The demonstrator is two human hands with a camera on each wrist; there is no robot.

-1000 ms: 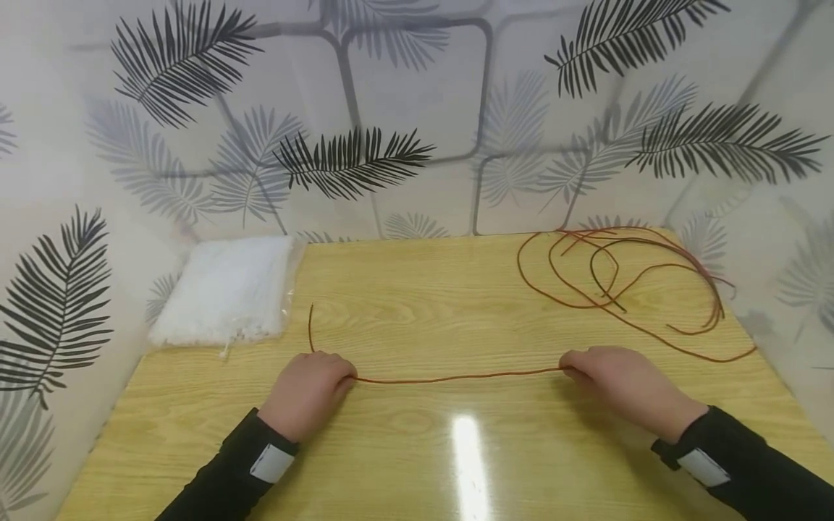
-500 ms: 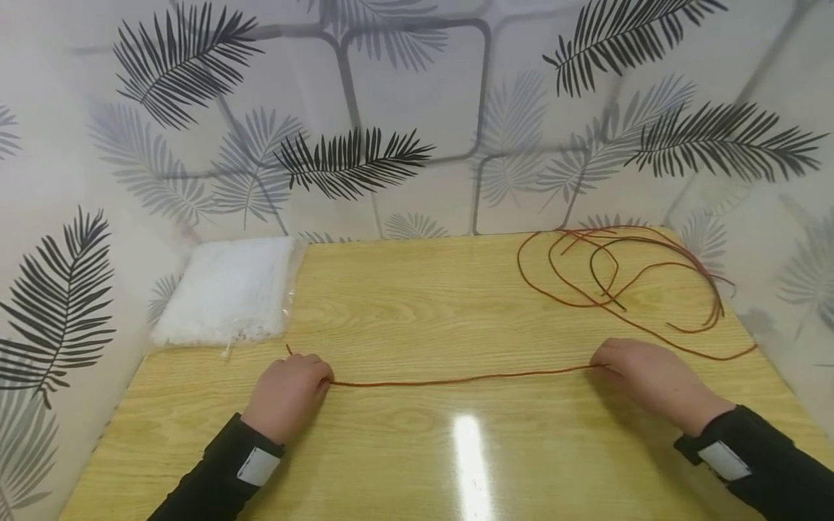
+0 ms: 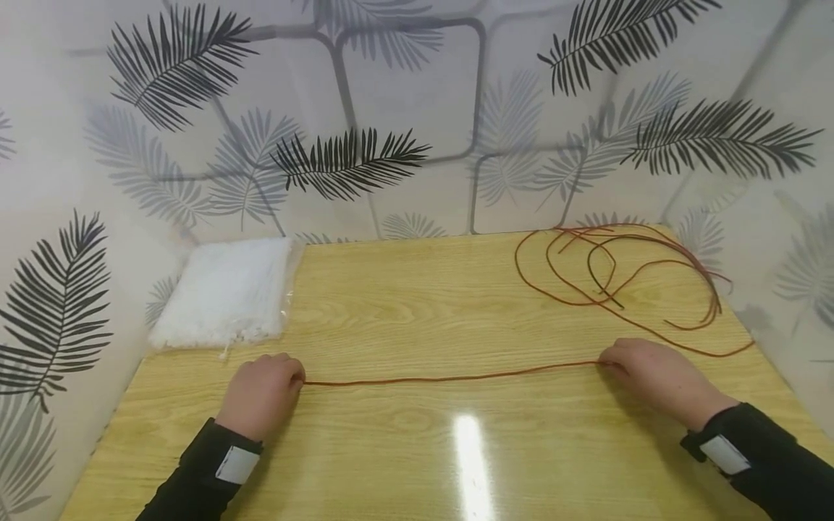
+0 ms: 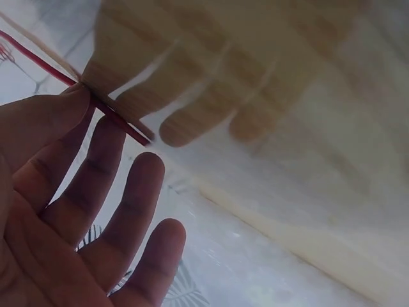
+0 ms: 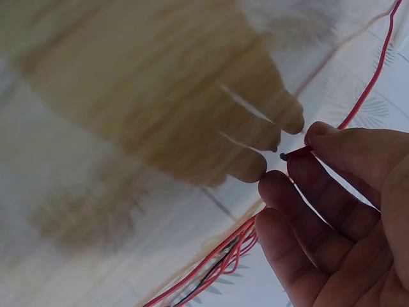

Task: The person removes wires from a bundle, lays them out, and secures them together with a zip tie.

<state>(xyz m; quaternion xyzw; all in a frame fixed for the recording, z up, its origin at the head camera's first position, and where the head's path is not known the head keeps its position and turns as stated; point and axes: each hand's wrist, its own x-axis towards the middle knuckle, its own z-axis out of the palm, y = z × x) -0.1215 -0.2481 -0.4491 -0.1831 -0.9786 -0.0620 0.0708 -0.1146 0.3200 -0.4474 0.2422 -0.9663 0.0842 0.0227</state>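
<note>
A thin red wire (image 3: 417, 380) runs nearly straight across the wooden table (image 3: 417, 463), between my two hands. My left hand (image 3: 260, 394) pinches it near its left end between thumb and index finger. In the left wrist view that end of the wire (image 4: 41, 59) pokes just past the fingers, with the other fingers spread loosely. At the right, my right hand (image 3: 658, 380) pinches the opposite end. The right wrist view shows a short dark tip (image 5: 284, 156) beyond my thumb, and the wire (image 5: 368, 93) rising away behind it.
Loose loops of red wire (image 3: 517, 259) and a dark wire (image 3: 589, 269) lie at the back right of the table. A clear plastic bag (image 3: 228, 289) with white contents lies at the back left. A leaf-patterned covering (image 3: 417, 94) stands behind the table.
My left hand has moved left and my right hand right, so a longer stretch of wire shows between them. The tail of wire beyond my left hand has drawn in behind its fingers.
</note>
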